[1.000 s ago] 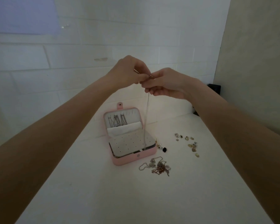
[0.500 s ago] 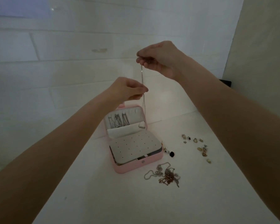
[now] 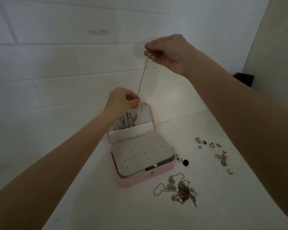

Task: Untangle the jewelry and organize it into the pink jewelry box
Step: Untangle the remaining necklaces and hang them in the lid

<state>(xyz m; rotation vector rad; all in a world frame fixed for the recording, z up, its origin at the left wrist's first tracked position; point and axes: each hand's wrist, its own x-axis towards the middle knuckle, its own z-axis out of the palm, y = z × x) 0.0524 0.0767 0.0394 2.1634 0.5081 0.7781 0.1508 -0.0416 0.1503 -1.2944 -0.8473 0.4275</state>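
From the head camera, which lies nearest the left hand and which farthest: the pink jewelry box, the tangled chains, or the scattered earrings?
1. Pink jewelry box: its open lid is right under the left hand.
2. Tangled chains: on the table, at the box's front right corner.
3. Scattered earrings: farthest, out to the right.

No legible text, labels, brands or numbers anywhere on box (image 3: 145,177), jewelry or wall.
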